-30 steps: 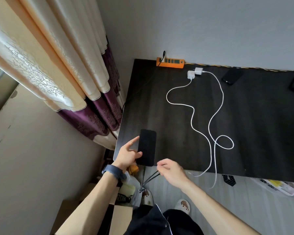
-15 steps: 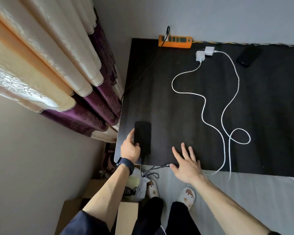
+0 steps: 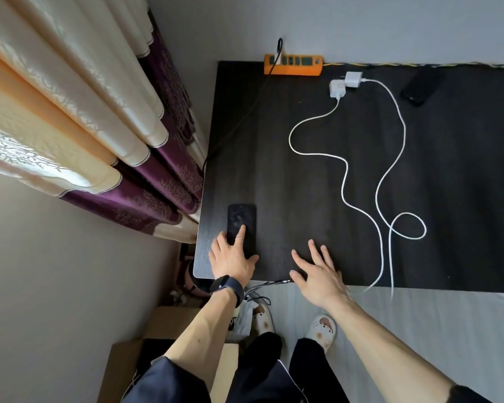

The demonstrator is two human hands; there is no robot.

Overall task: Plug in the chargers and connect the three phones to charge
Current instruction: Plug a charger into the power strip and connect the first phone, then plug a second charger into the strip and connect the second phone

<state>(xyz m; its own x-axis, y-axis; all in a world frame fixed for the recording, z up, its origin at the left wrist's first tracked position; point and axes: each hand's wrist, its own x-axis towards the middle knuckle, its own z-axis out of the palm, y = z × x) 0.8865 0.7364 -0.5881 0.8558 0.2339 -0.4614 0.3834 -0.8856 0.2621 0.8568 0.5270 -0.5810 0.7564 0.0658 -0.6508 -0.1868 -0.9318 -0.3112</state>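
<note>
Standing over a dark table (image 3: 303, 184) against the wall, a person lays both hands flat near its front edge – a change from a second ago, when the near phone (image 3: 241, 222) was pinched upright in the left hand and the right hand held a dark cable (image 3: 269, 284) below the table edge. That phone now lies face up at the front left corner, the left hand (image 3: 232, 258) spread open across its lower end with two fingers resting on the glass, gripping nothing. The right hand (image 3: 317, 270) is open too, fingers splayed on the wood, empty; the dark cable trails loose from the phone's near end along the table edge to just beside the thumb, so this phone looks connected, though the port itself is hidden under the left hand

An orange power strip (image 3: 293, 64) sits at the back of the table with one black cord in its left socket. Two white chargers (image 3: 345, 84) lie unplugged just in front of it, their white cables (image 3: 361, 181) snaking forward and hanging over the front edge – both ends unused. A second phone (image 3: 421, 87) rests at the back right, well apart from the first; the third is out of view

By this reading one phone is dealt with, and both white chargers and two phones remain
</note>
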